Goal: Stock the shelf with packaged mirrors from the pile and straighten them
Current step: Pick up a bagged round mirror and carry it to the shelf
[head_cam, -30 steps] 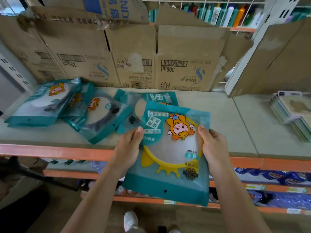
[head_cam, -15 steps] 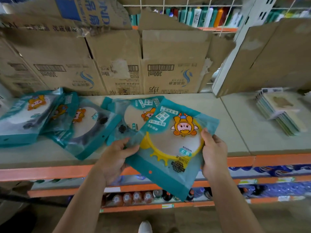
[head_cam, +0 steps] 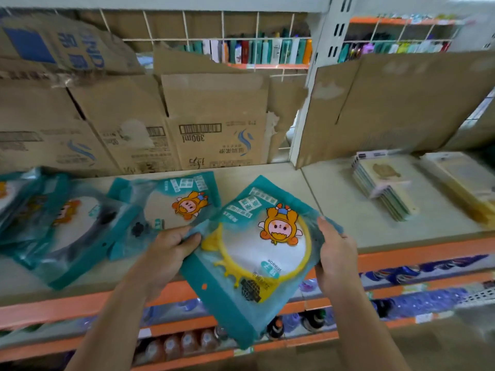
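A teal packaged mirror (head_cam: 257, 253) with a yellow frame and an orange cartoon sticker is held tilted over the shelf's front edge. My left hand (head_cam: 167, 254) grips its left edge and my right hand (head_cam: 334, 253) grips its right edge. Another packaged mirror (head_cam: 176, 207) lies flat on the beige shelf (head_cam: 334, 204) just behind my left hand. More teal mirror packs (head_cam: 67, 226) overlap untidily on the shelf to the left.
Worn cardboard boxes (head_cam: 214, 124) stand along the back of the shelf. A fanned stack of flat card packs (head_cam: 383, 188) lies at the right. The orange shelf rail (head_cam: 417, 255) runs along the front, with bottles on lower shelves (head_cam: 187, 341).
The held mirror has moved up and right and turned clockwise over the shelf edge. The view has swung upward, showing more of the wire backing and far shelves.
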